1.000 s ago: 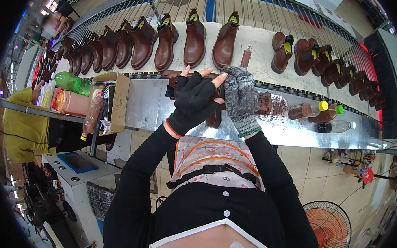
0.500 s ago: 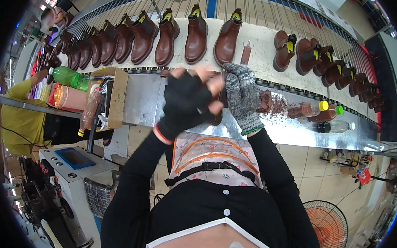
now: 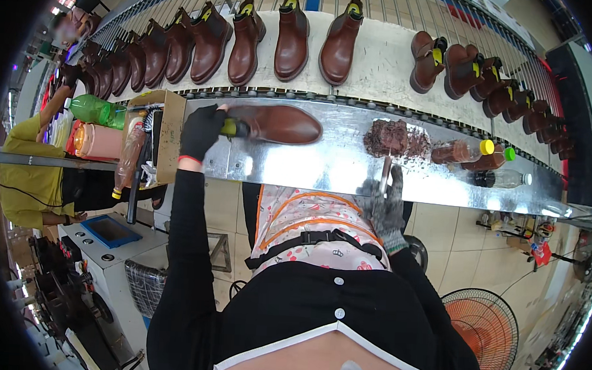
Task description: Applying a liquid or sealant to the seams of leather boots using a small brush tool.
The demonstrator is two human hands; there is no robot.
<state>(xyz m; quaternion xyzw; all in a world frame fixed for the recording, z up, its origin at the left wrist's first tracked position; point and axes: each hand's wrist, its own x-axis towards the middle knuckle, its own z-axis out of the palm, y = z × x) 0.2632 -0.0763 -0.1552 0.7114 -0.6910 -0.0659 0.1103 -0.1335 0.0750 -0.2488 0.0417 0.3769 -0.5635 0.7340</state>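
A brown ankle boot (image 3: 286,124) lies on the metal bench, toe to the right, with its yellow-green pull area at the left end. My left hand (image 3: 203,133), in a black fingerless glove, is closed around the boot's upper end. My right hand (image 3: 387,206), in a grey knitted glove, is at the bench's front edge. Its fingers are closed on a slim stick-like tool (image 3: 385,171), whose lower part is hidden and whose kind I cannot make out. Just beyond the tool sits a brown-stained, crumbly pad (image 3: 387,137).
Brown boots (image 3: 291,44) stand in a row on the conveyor (image 3: 383,62) beyond the bench. Bottles (image 3: 462,151) lie right of the pad. At the left is a cardboard box (image 3: 171,138) with more bottles. A co-worker in yellow (image 3: 32,178) stands far left; a fan (image 3: 479,335) is lower right.
My hands have moved apart: the left to the left with the boot's top, the right down to the bench's front edge with a slim tool. The boot now lies lengthwise in view.
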